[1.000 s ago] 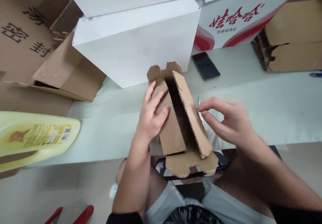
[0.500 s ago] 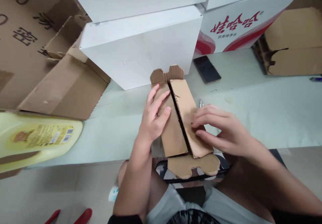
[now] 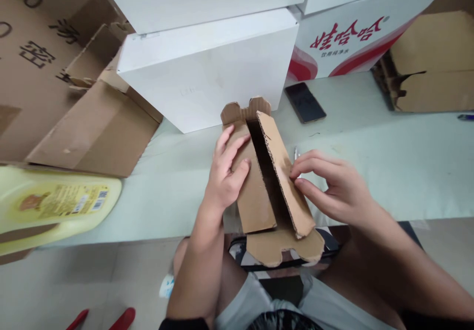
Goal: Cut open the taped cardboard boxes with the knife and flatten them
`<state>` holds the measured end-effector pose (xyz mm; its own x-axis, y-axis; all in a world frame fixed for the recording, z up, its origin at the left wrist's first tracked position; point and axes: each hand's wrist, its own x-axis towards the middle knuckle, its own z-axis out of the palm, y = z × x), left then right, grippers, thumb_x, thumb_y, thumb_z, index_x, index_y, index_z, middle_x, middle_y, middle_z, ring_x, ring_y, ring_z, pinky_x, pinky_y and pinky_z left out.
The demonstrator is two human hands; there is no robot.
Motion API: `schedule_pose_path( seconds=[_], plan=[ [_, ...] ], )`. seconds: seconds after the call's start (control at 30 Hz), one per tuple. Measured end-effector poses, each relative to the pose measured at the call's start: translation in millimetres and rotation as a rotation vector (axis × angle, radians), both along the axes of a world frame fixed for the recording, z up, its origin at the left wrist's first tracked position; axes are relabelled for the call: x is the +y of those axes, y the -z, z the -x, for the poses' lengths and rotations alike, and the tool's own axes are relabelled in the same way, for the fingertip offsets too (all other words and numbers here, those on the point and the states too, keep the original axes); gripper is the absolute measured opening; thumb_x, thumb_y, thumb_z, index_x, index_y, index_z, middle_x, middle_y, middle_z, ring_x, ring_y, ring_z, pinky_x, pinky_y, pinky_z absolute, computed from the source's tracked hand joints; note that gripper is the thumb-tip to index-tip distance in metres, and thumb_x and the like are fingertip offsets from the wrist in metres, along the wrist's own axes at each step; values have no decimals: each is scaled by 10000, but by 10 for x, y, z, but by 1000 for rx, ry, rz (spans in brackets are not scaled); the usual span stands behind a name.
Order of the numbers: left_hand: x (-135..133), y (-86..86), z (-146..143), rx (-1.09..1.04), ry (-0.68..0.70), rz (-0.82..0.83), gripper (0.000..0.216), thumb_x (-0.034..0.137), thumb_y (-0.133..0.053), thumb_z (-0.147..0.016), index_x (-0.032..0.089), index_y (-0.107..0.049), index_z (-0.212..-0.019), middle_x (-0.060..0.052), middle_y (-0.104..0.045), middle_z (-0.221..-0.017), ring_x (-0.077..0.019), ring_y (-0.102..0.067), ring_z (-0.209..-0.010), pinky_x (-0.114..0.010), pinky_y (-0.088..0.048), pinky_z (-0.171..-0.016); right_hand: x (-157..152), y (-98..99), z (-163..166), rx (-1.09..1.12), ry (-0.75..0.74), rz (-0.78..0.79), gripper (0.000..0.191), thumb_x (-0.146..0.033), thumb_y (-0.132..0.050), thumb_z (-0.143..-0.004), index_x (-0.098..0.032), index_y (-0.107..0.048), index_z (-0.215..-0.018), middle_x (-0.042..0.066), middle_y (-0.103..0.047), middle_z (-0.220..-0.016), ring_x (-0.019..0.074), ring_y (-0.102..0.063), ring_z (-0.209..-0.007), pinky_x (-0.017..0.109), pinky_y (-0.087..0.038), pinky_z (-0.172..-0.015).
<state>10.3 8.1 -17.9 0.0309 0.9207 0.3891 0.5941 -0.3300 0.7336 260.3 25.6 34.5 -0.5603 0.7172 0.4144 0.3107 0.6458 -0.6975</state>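
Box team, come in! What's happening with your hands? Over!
Left hand on left flap. Right hand at tilted right flap. Carton partly open. Phone beyond, not touching.

We are seeing matt brown corrugated cardboard on the small box (image 3: 257, 191), its cut flap edges showing rough, ridged fluting. We are looking at smooth white card on the large box (image 3: 218, 73) and dark, glossy glass on the phone (image 3: 305, 103). We are also noting smooth, faintly shiny plastic on the yellow jug (image 3: 85, 221) and matt cloth on the grey shorts (image 3: 237, 298).
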Motion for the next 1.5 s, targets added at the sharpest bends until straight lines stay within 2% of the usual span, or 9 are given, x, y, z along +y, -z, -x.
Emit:
schedule_pose_path(
  seconds=[0.6, 0.93, 1.0, 1.07, 1.17, 1.23, 1.3, 1.37, 1.5],
  plan=[
    [-10, -26, -2, -2, -1, 33, 486, 569, -461, -1023, 293, -589, -1402, -97, -395, -1650, -342, -312, -1572, -573, -316, -1274, -37, 49, 33, 20, 16, 77, 105, -161, -574, -947, -243, -630, -915, 35, -669, -905, 185, -647, -798, 333, -524, -725],
    [-14, -31, -10, -25, 2, 32, 466, 551, -472, -1023, 296, -599, -1392, -90, -400, -1649, -338, -327, -1566, -554, -335, -1269, -49, 34, 34, 20, 18, 50, 119, -154, -560, -950, -243, -609, -889, 22, -669, -866, 175, -638, -770, 323, -506, -694],
    [-12, -22, -3, -15, 3, 39, 456, 540, -474, -1024, 308, -596, -1398, -77, -392, -1657, -335, -321, -1569, -556, -336, -1268, -38, 32, 19, 11, 47, 36, 127, -160, -553, -942, -244, -604, -862, 10, -668, -806, 168, -630, -721, 314, -492, -655],
    [-10, -10, 5, -11, 4, 37, 446, 528, -476, -1026, 317, -593, -1401, -69, -389, -1659, -325, -316, -1573, -555, -333, -1270, 7, 55, -6, -18, 164, 39, 142, -170, -546, -923, -245, -592, -812, -6, -645, -707, 157, -597, -636, 303, -455, -591],
    [-5, 7, 9, -16, 3, 27, 435, 524, -480, -1026, 339, -590, -1404, -58, -394, -1654, -316, -319, -1572, -560, -335, -1268, 140, 155, -59, -175, 473, 83, 172, -243, -557, -892, -242, -542, -720, -8, -597, -603, 153, -532, -544, 303, -386, -538],
    [-3, 12, 9, -19, 3, 23, 428, 519, -483, -1025, 350, -591, -1404, -54, -397, -1651, -317, -328, -1567, -563, -341, -1265, 237, 255, -90, -402, 585, 165, 184, -334, -584, -880, -237, -545, -729, 14, -625, -623, 174, -543, -556, 308, -362, -539],
    [0, 15, 9, -18, 2, 17, 427, 518, -483, -1026, 351, -593, -1403, -55, -402, -1648, -319, -333, -1564, -565, -343, -1264, 302, 361, -105, -663, 574, 273, 194, -418, -594, -885, -227, -602, -852, 43, -680, -692, 213, -582, -598, 309, -339, -537],
    [3, 17, 10, -17, 3, 10, 437, 533, -480, -1025, 344, -592, -1402, -59, -403, -1646, -320, -330, -1565, -568, -336, -1267, 323, 453, -100, -855, 493, 358, 271, -450, -580, -904, -214, -623, -1029, 64, -717, -758, 245, -623, -648, 310, -326, -537],
    [7, 17, 6, -27, 8, 8, 438, 536, -481, -1021, 336, -587, -1396, -63, -391, -1649, -323, -317, -1571, -564, -322, -1274, 301, 547, -57, -954, 339, 403, 344, -371, -521, -937, -181, -587, -1215, 92, -747, -831, 277, -662, -730, 323, -334, -555]
  ],
)
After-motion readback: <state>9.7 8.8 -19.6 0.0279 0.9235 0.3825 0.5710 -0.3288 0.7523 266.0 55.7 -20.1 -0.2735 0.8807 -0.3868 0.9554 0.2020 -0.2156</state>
